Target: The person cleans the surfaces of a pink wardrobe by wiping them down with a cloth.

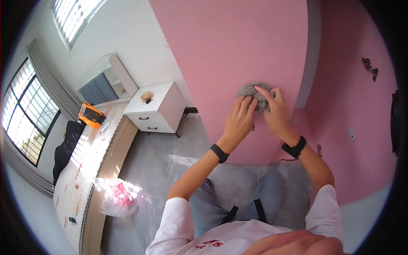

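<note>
A bunched grey cloth (247,90) lies against the pink wall (238,42) in front of me. My left hand (241,119) is on its lower left side, with bent fingers pressing on the cloth. From the right, my right hand (275,112) grips the same cloth, fingers curled over its top and right edge. The two hands are close together. Both wrists wear black bands.
On the left stands a bed (72,187) with an orange-and-black bag (91,115) and dark clothing (68,146). A white nightstand (157,108) is beside it. A plastic bag (121,199) sits by the bed's side. A wall socket (351,134) is at the right.
</note>
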